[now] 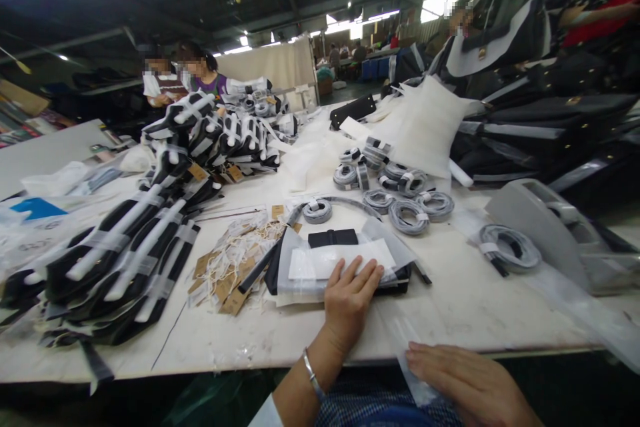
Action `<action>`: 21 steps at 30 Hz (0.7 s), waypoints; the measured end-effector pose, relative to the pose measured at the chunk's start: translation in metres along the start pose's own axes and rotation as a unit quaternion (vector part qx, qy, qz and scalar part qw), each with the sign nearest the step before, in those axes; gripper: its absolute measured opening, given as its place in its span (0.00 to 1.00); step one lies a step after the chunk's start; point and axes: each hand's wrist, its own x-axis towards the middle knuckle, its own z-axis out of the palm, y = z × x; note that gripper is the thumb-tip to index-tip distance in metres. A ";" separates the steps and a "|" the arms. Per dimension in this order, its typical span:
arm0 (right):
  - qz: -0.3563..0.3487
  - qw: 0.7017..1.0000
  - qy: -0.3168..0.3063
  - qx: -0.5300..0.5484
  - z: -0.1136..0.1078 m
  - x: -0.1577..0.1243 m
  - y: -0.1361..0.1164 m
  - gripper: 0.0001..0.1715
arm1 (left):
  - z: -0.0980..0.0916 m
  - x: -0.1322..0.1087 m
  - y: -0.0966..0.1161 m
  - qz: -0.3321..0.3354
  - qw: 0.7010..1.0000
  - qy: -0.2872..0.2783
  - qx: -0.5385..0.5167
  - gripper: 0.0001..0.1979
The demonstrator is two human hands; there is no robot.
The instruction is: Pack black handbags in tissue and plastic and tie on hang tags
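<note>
Worktable (225, 347): pale, cluttered, big dim workshop around it
Black bag (333, 237): lying near the front edge, looks light and squishy; I'd grab both sides, low down
White card (310, 263): on top, probably stiffer but bendable
White wrap (300, 293): thin, likely slippery, creases easily
Left hand (353, 290): flat on the card, not gripping
Right hand (460, 373): at some clear plastic (419, 390), can't tell if pinching
Beyond: tags (250, 247) to the left, coiled straps (397, 177) behind
</note>
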 end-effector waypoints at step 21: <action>0.204 0.973 -0.068 0.087 0.000 0.149 0.103 0.16 | 0.002 0.000 0.008 -0.045 0.998 0.038 -0.016 0.14</action>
